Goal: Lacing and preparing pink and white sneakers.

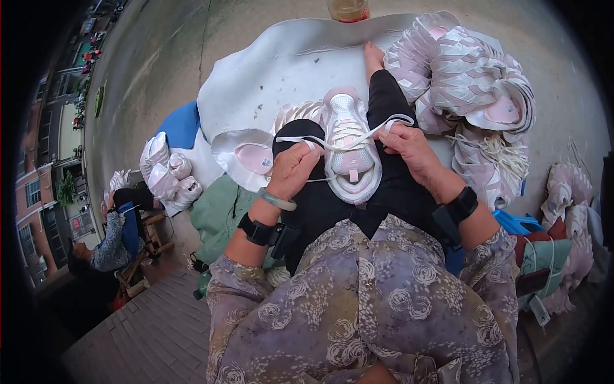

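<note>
On my lap, between the thighs of my black trousers, rests a white and pink sneaker [343,150] with its toe pointing away from me. A white shoelace [363,139] crosses over the shoe's tongue, and one end runs to each side. My left hand [295,169] pinches the lace just left of the shoe's collar. On the other side my right hand [410,148] grips the other stretch of lace, a loop of it rising above the fingers. Both hands are closed and held apart, with the lace between them.
A white sheet [275,64] covers the ground ahead. Stacked pink-white shoe uppers [473,70] are piled at the right. A loose upper [246,157] lies by my left knee, near green cloth [220,211]. A tub [348,9] stands beyond the sheet. Another person [115,237] sits at far left.
</note>
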Demonstrator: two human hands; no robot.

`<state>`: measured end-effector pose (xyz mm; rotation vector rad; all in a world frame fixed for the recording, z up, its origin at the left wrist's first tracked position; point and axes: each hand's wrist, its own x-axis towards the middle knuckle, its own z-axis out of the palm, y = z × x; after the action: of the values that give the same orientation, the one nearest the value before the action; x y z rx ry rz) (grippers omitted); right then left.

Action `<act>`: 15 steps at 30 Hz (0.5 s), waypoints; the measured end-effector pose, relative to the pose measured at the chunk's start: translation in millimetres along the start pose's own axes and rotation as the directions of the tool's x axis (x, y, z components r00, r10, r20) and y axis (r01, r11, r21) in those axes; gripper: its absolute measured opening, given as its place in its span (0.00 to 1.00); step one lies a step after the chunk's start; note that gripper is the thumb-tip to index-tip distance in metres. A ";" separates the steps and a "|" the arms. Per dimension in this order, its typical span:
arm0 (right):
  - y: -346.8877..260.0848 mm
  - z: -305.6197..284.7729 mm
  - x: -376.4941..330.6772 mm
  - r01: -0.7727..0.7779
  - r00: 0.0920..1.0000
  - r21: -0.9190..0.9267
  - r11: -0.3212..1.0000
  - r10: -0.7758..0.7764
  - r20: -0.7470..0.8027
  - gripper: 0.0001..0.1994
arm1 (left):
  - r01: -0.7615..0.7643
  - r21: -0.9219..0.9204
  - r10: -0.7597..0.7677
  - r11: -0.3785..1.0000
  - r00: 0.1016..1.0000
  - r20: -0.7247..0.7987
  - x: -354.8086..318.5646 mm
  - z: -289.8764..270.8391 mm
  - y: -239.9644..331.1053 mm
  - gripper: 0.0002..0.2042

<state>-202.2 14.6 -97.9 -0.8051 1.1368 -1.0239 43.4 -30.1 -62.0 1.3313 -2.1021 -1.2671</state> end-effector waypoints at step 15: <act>21.0 8.3 3.7 -0.054 0.983 0.075 0.996 0.066 -0.170 0.05 | 0.481 -0.593 -0.542 0.646 0.836 0.088 -3.8 15.8 -1.3 0.08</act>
<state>-189.0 18.4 -116.2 -0.6322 1.2576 -1.0926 35.3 -19.2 -71.0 1.6711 -1.0855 -1.8376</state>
